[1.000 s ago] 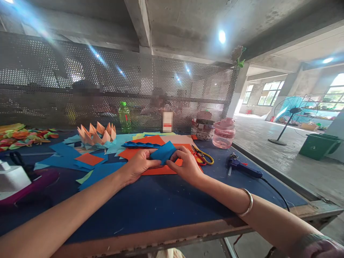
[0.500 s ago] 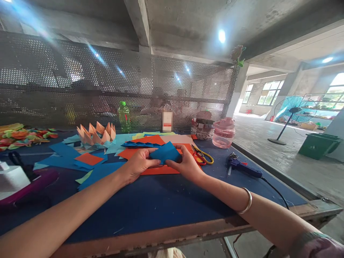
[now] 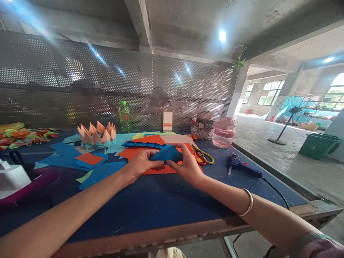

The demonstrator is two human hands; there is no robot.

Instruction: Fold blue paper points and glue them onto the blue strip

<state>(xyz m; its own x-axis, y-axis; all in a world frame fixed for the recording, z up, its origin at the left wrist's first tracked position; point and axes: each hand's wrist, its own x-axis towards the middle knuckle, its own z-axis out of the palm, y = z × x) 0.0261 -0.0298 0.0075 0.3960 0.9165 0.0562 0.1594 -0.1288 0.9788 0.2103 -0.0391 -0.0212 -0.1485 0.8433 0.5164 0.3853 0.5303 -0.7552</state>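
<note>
Above the table's middle, a small piece of blue paper [image 3: 167, 153] is bent between my two hands. My left hand [image 3: 141, 163] pinches its left corner between thumb and fingers. At its right side my right hand [image 3: 186, 163] grips it the same way, the thumb along the lower edge. Orange paper sheets [image 3: 161, 171] lie beneath the hands. Just behind is a strip of folded blue paper [image 3: 142, 144]. To the left of it stands a ring of pointed, folded peach paper [image 3: 96, 133].
Yellow-handled scissors [image 3: 205, 156] and a blue glue gun [image 3: 244, 167] lie to the right. Behind them stand a round woven basket [image 3: 201, 129] and a pink water jug [image 3: 224, 134]. Blue paper sheets [image 3: 103, 175] lie left. A green bottle [image 3: 124, 117] stands before the perforated screen [image 3: 172, 82].
The blue paper between my hands has gone from nearly flat to bent, its top corner now lower. My hands have barely shifted.
</note>
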